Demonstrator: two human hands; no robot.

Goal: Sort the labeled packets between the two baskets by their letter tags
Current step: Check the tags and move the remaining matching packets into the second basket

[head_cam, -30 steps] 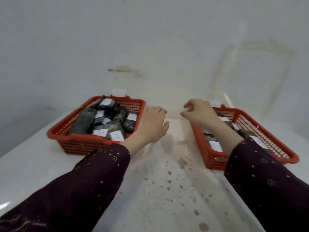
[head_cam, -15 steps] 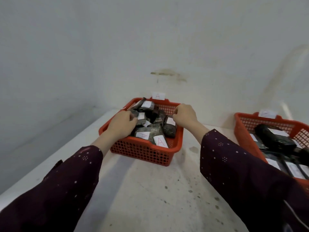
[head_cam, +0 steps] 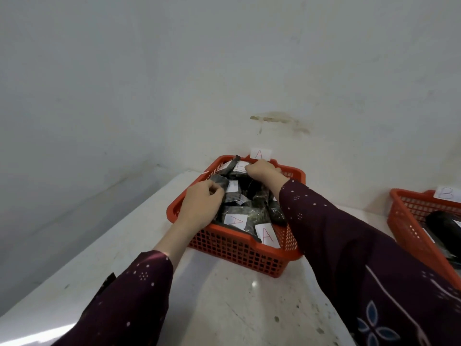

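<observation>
A red basket (head_cam: pixel 239 253) tagged A (head_cam: pixel 259 154) stands against the wall, filled with several dark packets bearing white labels; two near ones (head_cam: pixel 234 220) (head_cam: pixel 267 236) read A. My left hand (head_cam: pixel 200 208) is inside its left side, fingers pinched on the edge of a dark packet (head_cam: pixel 219 181). My right hand (head_cam: pixel 262 170) is at the basket's far end, fingers closed on a packet with a white label (head_cam: pixel 240 166). A second red basket (head_cam: pixel 409 221) tagged B (head_cam: pixel 447 193) sits at the right edge with dark packets (head_cam: pixel 441 222) in it.
Both baskets sit on a white speckled counter (head_cam: pixel 224 308) in a corner of white walls. The counter's left edge runs diagonally toward the near left. My dark patterned sleeves cover the near counter.
My view swung left from between the baskets onto basket A. Both hands went from hovering between the baskets into basket A and closed on packets.
</observation>
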